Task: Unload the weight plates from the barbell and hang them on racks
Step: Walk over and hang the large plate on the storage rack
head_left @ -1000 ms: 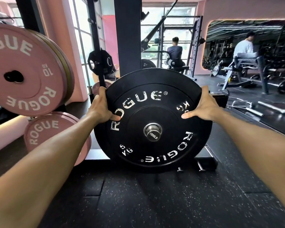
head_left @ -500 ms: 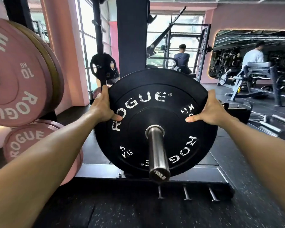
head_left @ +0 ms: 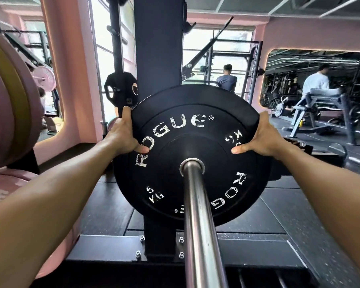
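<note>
Black plate (head_left: 192, 154) between left hand (head_left: 123, 135), right hand (head_left: 260, 138)

Pink walls (head_left: 71, 59), bright windows (head_left: 197, 57), a dark rubber floor (head_left: 279, 208) and a wall mirror (head_left: 320, 80) surround a black upright (head_left: 158, 48).

A black ROGUE 5 KG weight plate (head_left: 192, 154) was held upright at mid-frame, threaded on the steel barbell sleeve (head_left: 197, 221), which ran from its centre hole toward the near edge. Its white lettering was worn. It was gripped at both upper side rims.
</note>
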